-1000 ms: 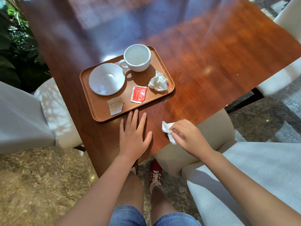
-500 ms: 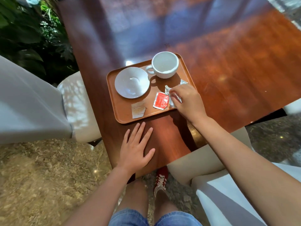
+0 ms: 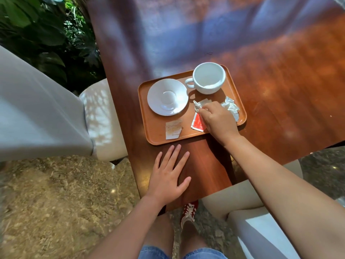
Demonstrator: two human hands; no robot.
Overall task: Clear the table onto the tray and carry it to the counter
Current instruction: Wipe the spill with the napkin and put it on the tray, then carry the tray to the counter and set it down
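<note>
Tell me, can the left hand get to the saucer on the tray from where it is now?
Probably yes. The left hand lies flat on the table just short of the tray, holding nothing, and the saucer sits on the tray's left half with only the pale sachet near its path.

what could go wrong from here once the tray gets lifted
The white ceramic cup stands loose near the far rim of the brown rectangular tray, off the white saucer; a tilt could slide it. The crumpled white napkin lies by the right rim and might drop off. The right hand holds a second crumpled napkin piece, not yet released.
</note>
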